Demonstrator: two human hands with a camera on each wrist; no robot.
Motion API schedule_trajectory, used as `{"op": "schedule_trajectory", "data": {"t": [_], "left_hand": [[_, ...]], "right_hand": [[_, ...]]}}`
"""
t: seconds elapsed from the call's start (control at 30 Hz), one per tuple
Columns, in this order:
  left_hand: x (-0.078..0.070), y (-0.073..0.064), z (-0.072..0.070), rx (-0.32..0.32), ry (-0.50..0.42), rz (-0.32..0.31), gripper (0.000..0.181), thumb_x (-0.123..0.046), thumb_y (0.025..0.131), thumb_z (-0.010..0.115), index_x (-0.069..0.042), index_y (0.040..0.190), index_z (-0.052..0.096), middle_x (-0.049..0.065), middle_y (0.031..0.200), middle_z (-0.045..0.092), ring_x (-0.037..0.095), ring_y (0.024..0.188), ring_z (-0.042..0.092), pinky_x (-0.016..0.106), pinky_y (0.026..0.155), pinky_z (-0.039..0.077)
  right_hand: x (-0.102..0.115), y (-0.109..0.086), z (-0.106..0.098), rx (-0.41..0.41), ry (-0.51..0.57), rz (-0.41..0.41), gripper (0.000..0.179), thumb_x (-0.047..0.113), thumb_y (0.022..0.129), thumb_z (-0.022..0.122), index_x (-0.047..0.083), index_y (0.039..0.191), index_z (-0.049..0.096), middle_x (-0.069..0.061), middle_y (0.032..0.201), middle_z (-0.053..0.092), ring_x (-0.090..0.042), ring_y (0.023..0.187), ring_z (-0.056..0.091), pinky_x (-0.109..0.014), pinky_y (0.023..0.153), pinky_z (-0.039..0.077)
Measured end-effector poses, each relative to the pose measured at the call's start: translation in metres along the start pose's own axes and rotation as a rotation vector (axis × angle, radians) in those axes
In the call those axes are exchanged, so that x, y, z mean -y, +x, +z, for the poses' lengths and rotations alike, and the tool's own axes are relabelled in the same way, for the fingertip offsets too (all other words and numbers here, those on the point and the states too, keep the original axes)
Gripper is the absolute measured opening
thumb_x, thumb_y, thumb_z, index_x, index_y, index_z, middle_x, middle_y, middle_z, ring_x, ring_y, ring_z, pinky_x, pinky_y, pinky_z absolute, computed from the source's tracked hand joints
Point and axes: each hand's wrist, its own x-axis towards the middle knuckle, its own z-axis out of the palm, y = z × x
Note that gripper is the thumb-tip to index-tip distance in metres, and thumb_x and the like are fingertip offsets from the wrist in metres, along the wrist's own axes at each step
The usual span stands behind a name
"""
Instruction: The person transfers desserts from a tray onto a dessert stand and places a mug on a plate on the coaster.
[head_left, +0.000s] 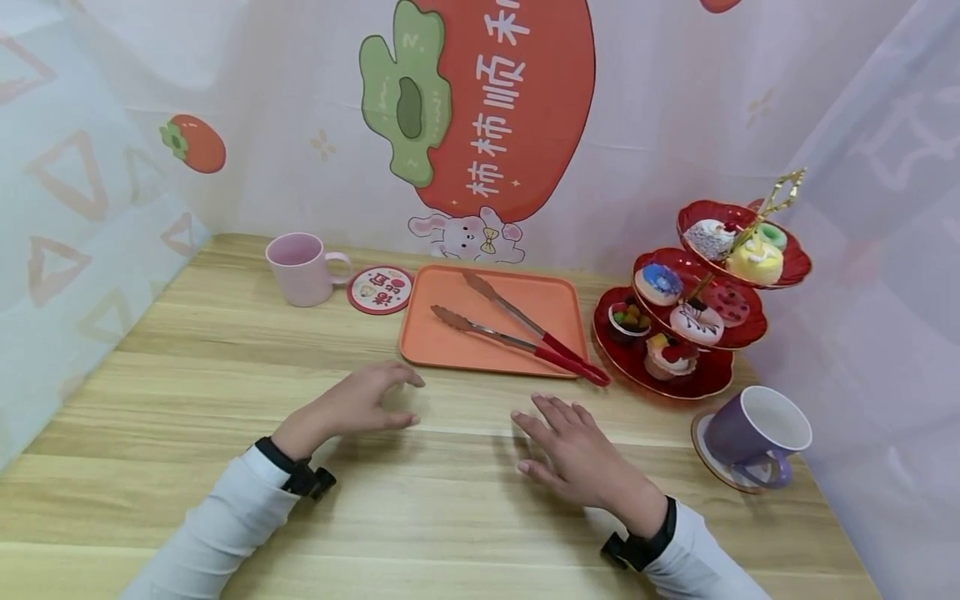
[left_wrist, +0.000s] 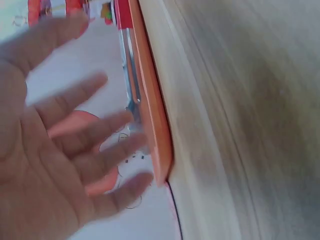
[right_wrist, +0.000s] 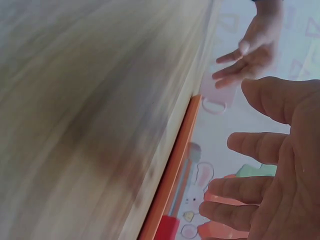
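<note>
My left hand point(head_left: 358, 404) is over the wooden table, just front-left of the orange tray point(head_left: 431, 346), fingers relaxed and holding nothing. The right hand point(head_left: 573, 454) hovers in front of the tray's right side, its fingers spread and also without anything in them. Across the tray lie tongs point(head_left: 517, 333) with red handles; the handle ends stick out past the tray's front right corner toward the right hand. In the left wrist view the palm point(left_wrist: 50, 165) faces the tray edge. The right wrist view shows the right fingers point(right_wrist: 245, 190) apart from each other.
A pink mug point(head_left: 302, 271) and a round coaster point(head_left: 380, 290) stand left of the tray. On the right are a three-tier red stand point(head_left: 712, 383) with cakes and donuts, and a purple mug point(head_left: 750, 433) on a coaster. A printed curtain point(head_left: 285, 125) hangs behind.
</note>
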Motion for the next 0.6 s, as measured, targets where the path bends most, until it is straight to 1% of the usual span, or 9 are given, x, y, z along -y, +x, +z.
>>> {"op": "schedule_trajectory", "data": {"t": [0.07,0.13,0.23,0.4,0.53,0.6], "left_hand": [[0.007,0.004,-0.004,-0.038,-0.022,-0.066,0.043,-0.027,0.081,0.073,-0.003,0.115,0.062,0.013,0.116,0.058,0.032,0.107,0.054,0.049,0.089,0.046],[0.015,0.009,-0.008,-0.084,-0.054,-0.139,0.040,-0.024,0.082,0.071,-0.001,0.114,0.062,0.016,0.115,0.059,0.036,0.105,0.055,0.051,0.087,0.047],[0.028,0.017,-0.016,-0.145,-0.110,-0.255,0.038,-0.021,0.083,0.069,0.001,0.113,0.062,0.021,0.113,0.059,0.038,0.102,0.056,0.050,0.086,0.048],[0.047,0.034,-0.030,-0.204,-0.212,-0.460,0.042,-0.025,0.085,0.066,0.003,0.117,0.058,0.025,0.114,0.056,0.036,0.105,0.053,0.048,0.088,0.046],[0.058,0.047,-0.039,-0.237,-0.283,-0.578,0.044,-0.028,0.086,0.064,0.003,0.116,0.056,0.022,0.114,0.053,0.034,0.103,0.050,0.044,0.087,0.044],[0.062,0.053,-0.043,-0.255,-0.317,-0.616,0.045,-0.028,0.086,0.064,0.005,0.116,0.055,0.022,0.115,0.052,0.031,0.101,0.048,0.040,0.084,0.044]], "right_hand": [[0.003,0.003,-0.001,0.013,0.002,-0.010,0.055,0.038,0.089,0.060,0.013,0.137,0.047,-0.022,0.139,0.038,-0.038,0.127,0.035,-0.062,0.098,0.031],[0.007,0.006,-0.001,0.028,0.008,-0.021,0.055,0.037,0.089,0.060,0.013,0.137,0.046,-0.023,0.139,0.038,-0.038,0.127,0.035,-0.062,0.099,0.031],[0.012,0.011,-0.002,0.054,0.020,-0.034,0.056,0.037,0.090,0.060,0.013,0.138,0.044,-0.022,0.141,0.036,-0.039,0.128,0.034,-0.062,0.099,0.030],[0.017,0.017,-0.002,0.070,0.024,-0.060,0.059,0.039,0.088,0.061,0.014,0.139,0.043,-0.022,0.141,0.035,-0.037,0.127,0.035,-0.060,0.099,0.031],[0.020,0.019,-0.001,0.064,0.022,-0.096,0.062,0.044,0.088,0.061,0.013,0.139,0.043,-0.023,0.140,0.037,-0.035,0.126,0.037,-0.057,0.097,0.036],[0.021,0.020,-0.001,0.062,0.020,-0.111,0.063,0.046,0.088,0.060,0.012,0.139,0.043,-0.023,0.139,0.038,-0.034,0.126,0.038,-0.056,0.097,0.037]]}}
